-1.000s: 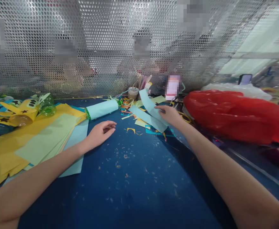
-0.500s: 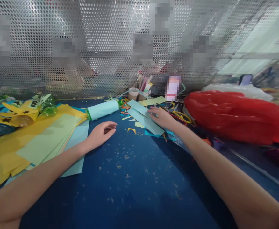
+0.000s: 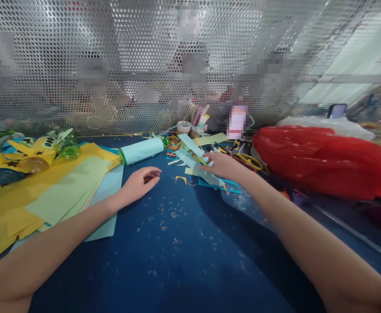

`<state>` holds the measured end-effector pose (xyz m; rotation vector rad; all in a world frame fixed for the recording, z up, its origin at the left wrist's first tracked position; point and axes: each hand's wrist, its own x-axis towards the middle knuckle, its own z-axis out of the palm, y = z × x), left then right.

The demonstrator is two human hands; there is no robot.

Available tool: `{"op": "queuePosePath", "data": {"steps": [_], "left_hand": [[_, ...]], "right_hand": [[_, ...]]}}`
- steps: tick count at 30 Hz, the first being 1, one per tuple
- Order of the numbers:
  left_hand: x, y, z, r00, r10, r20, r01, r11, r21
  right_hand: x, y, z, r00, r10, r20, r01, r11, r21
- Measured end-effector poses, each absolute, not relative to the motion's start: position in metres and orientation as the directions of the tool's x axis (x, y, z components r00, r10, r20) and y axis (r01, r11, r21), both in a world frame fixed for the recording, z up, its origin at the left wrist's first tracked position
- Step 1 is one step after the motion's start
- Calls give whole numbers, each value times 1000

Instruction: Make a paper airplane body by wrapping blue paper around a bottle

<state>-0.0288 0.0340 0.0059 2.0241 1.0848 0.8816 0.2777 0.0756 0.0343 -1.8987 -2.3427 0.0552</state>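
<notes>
Your right hand (image 3: pixel 225 166) is at the pale blue strips (image 3: pixel 190 142), which slant over a spread of scraps (image 3: pixel 190 171) on the far part of the table (image 3: pixel 164 261). Its fingers bend over them, though from this angle I cannot tell whether they pinch a strip or merely touch it. Your left hand (image 3: pixel 140 184) is released, fingers loosely curled, just on the near side of the bottle (image 3: pixel 142 151). Sheets (image 3: pixel 69 187) lie left; scissors (image 3: pixel 251 161) lie right, beside the red bag (image 3: pixel 321 161).
</notes>
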Motion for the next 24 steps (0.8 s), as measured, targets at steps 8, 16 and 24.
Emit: {"op": "queuePosePath", "data": {"steps": [8,16,24], "left_hand": [[-29,35,6,421,877,232,439,-420,794],[-28,34,7,430,872,234,448,-431,783],[-29,34,7,431,873,230,439,-425,791]], "right_hand": [[269,67,40,-301,951,70,953,299,38],[261,67,38,-281,960,-2,956,280,92],[258,63,45,-236,971,-23,972,237,13]]}}
